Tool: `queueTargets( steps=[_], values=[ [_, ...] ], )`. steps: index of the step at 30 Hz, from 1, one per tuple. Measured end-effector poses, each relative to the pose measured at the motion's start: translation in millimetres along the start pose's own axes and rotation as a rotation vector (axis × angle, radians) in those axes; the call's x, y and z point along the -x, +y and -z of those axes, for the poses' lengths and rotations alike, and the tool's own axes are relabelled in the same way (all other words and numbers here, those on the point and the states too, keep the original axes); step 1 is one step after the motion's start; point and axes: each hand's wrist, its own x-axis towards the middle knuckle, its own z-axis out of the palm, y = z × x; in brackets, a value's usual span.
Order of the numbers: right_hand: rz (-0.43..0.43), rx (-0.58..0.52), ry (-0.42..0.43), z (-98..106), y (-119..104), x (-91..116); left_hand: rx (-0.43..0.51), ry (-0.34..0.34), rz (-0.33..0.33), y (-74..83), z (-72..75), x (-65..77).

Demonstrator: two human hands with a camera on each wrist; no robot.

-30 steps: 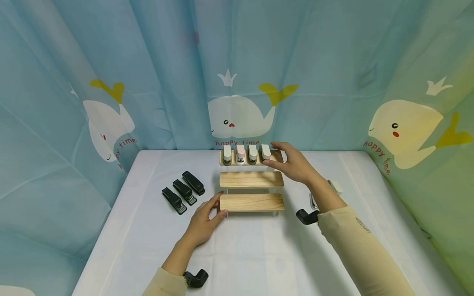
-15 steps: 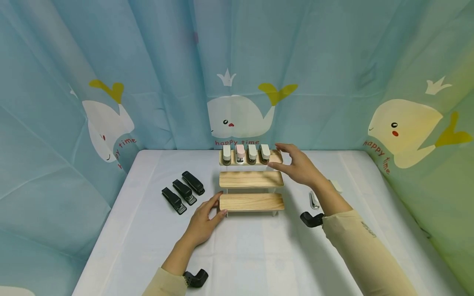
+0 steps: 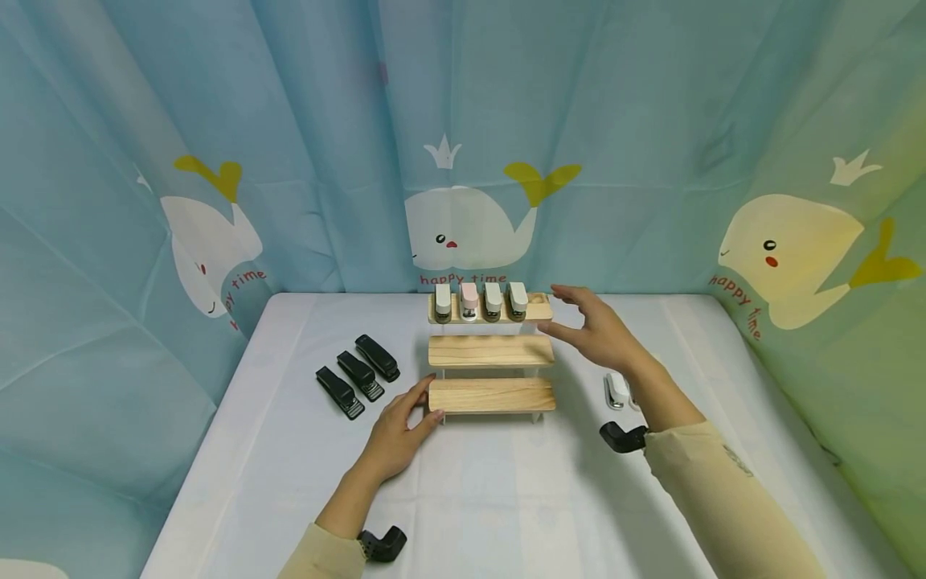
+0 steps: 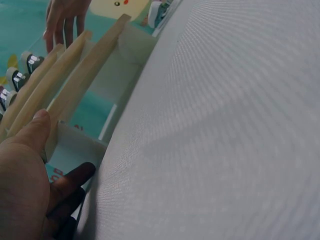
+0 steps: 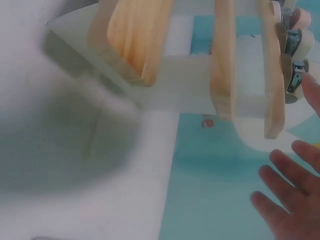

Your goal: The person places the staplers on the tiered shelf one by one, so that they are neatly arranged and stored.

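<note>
A three-tier wooden display stand (image 3: 492,351) with whitish legs stands at the middle of the table. At the left end of its lowest shelf, my left hand (image 3: 394,438) holds the stand. The left wrist view shows the thumb (image 4: 37,130) against the shelf end, with fingers beside the leg panel. Several mini staplers (image 3: 493,299), mostly white and one pink, stand in a row on the top shelf. Past the row's right end, my right hand (image 3: 596,330) is spread and holds nothing. In the right wrist view its fingers (image 5: 280,187) lie apart from the shelf.
To the left of the stand lie several black stapler-like items (image 3: 358,376) in a slanted row. White and metal stapler-like pieces (image 3: 616,390) lie at right, partly behind the right forearm. A blue whale-print curtain (image 3: 325,161) closes off the table's back and sides.
My right hand has drawn away from the rightmost mini stapler, moving right and slightly toward me, uncovering more of the white pieces at right. The left hand has stayed in place.
</note>
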Motion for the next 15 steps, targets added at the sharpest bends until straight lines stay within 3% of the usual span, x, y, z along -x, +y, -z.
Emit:
queueTargets(
  steps=[15],
  values=[
    [-0.006,0.024,0.02,2.2,19.3,14.7,0.004,-0.016,0.03,-3.2,-1.3,-1.1]
  ],
)
